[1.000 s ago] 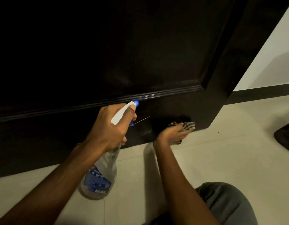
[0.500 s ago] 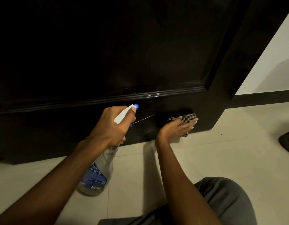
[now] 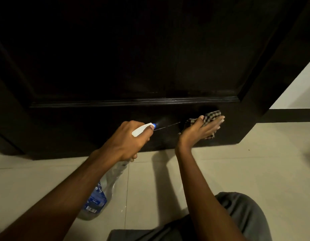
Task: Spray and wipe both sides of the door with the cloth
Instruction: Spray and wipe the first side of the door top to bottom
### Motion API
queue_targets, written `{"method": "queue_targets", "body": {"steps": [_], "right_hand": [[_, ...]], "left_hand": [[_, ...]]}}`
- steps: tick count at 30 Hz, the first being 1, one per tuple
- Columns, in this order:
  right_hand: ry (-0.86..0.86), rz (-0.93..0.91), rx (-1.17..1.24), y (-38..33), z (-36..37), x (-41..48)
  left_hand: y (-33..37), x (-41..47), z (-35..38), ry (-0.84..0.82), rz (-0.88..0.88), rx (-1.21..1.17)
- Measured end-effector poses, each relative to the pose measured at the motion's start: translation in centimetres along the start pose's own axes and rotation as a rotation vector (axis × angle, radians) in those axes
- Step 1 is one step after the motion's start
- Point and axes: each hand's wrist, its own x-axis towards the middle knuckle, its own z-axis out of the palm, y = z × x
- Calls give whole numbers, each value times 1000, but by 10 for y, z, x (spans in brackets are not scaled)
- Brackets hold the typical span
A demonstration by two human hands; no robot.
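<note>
Cloth [image 3: 210, 117] lies flat under the right hand [image 3: 201, 129], fingers straight, pressed on the bottom rail of the door [image 3: 150, 58], which runs left to right ahead of both hands. The left hand [image 3: 128, 141] grips the spray bottle [image 3: 98, 197], nozzle aimed just left of the cloth; wiping leftward looks next.

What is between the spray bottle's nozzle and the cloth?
In the head view, only bare dark door, a faint mist at the nozzle and a thin pale streak running toward the cloth.
</note>
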Motion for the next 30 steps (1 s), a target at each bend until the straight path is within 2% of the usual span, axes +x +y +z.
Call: {"method": "queue_targets", "body": {"steps": [2, 4, 8, 10, 11, 12, 13, 15, 17, 19, 20, 22, 25, 27, 28, 29, 30], "right_hand": [[-26, -171, -12, -13, 8, -17], [-140, -374, -78, -8, 15, -39], [-495, -965, -493, 52, 8, -62], [-582, -1256, -637, 74, -6, -47], [-593, -1324, -677, 79, -12, -39], [-585, -1306, -675, 80, -17, -35], [-543, -1197, -635, 77, -18, -34], [-333, -772, -440, 67, -11, -34], [-33, -360, -169, 51, 5, -22], [118, -213, -60, 33, 19, -19], [102, -238, -85, 28, 25, -27], [-58, -422, -202, 26, 30, -62], [-463, -942, -490, 37, 25, -100], [-619, -1329, -651, 42, 15, -80], [-650, -1405, -687, 41, 9, -69], [-647, -1378, -682, 39, 5, -61], [-603, -1249, -632, 34, 3, -58]], "left_hand": [[-2, -1, -7, 27, 10, -26], [-4, -2, -16, 77, 40, -63], [-9, -8, -34, 134, 173, -99], [-10, -11, -39, 144, 231, -112], [-11, -12, -39, 150, 253, -112], [-13, -13, -39, 159, 269, -111], [-16, -13, -40, 172, 276, -111], [-22, -12, -42, 203, 272, -133], [-28, -13, -47, 227, 266, -170], [-33, -14, -54, 257, 264, -188], [-35, -14, -57, 268, 261, -195], [-37, -14, -63, 288, 268, -196], [-41, -18, -76, 313, 276, -198], [-45, -22, -85, 345, 281, -200], [-47, -25, -89, 368, 278, -197], [-48, -28, -92, 385, 271, -193], [-48, -30, -95, 392, 266, -192]]}}
